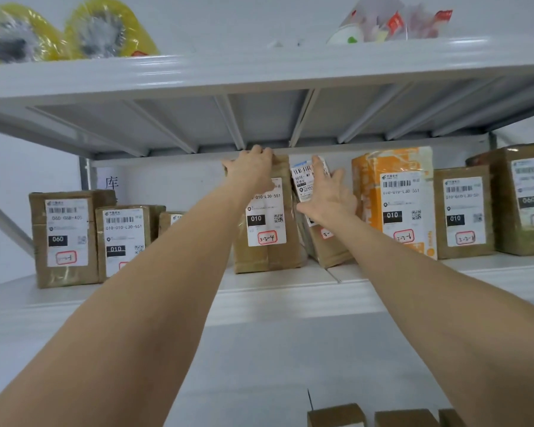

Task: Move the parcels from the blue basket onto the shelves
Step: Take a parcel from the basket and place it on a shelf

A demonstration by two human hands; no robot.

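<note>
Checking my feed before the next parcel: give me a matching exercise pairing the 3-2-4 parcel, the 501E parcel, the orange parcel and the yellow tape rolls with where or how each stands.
Things:
1. 3-2-4 parcel
2. 501E parcel
3. orange parcel
4. yellow tape rolls

States:
A. on the top shelf
B. leaning, right hand flat against it
C. upright, right of both hands
D. upright, left hand gripping its top

Pairs: 1-D, 2-B, 3-C, 4-A

Parcel storeroom, white metal shelves [259, 78], labelled brown parcels [65, 238], yellow tape rolls [105, 29]
</note>
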